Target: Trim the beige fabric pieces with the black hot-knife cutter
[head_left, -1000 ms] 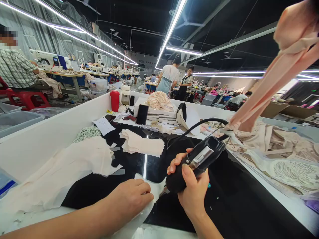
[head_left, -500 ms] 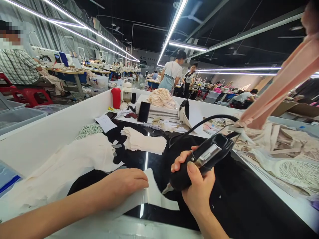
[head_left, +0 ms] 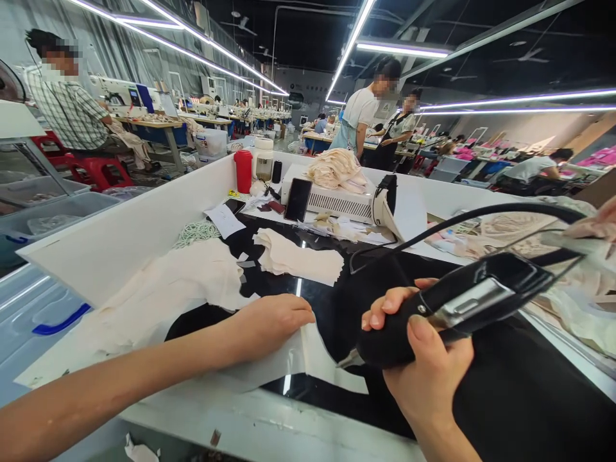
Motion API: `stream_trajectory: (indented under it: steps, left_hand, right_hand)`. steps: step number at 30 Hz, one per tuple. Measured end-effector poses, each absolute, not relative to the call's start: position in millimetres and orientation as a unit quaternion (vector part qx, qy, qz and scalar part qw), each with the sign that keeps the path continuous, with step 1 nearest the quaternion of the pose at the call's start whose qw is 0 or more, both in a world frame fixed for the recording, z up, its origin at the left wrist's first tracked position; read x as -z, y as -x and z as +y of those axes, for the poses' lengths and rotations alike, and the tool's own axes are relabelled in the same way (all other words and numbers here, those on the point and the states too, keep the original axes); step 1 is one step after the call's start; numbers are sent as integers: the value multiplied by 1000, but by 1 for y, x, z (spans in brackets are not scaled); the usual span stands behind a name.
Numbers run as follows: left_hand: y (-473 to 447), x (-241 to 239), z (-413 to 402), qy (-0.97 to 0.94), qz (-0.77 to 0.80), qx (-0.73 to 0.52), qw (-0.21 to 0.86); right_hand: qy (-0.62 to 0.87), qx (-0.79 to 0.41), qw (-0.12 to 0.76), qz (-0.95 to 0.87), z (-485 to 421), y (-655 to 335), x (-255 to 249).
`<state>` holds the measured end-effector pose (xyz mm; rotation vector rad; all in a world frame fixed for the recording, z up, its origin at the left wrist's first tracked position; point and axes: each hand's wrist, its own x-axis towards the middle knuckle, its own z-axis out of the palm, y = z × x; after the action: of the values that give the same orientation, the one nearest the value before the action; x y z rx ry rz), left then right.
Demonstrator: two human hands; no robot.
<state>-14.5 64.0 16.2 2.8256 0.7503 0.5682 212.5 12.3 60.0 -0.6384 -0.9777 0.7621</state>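
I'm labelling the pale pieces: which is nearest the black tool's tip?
The sheet touched by the left hand, its curved edge beside the tool tip; the stack and leftmost pile lie farther away.

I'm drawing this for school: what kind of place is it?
Probably a sewing workshop: there's a sewing machine on the left, a fabric stack, and a fabric heap behind it.

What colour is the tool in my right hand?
The tool is mostly black with a silvery panel, in the head view.
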Motion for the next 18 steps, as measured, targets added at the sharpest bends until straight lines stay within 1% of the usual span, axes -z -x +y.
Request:
stream_trajectory:
  steps: [5,10,18]
  left_hand:
    - [0,-1,74,-954,220,-191,77]
    - [0,12,77,-954,228,-174,81]
    - [7,17,73,-955,225,-180,68]
  right_hand:
    - [292,-353,764,-455,7,-216,-59]
    - [299,-336,763,-464,2,-220,-56]
    - [302,-326,764,-468,-2,-221,-56]
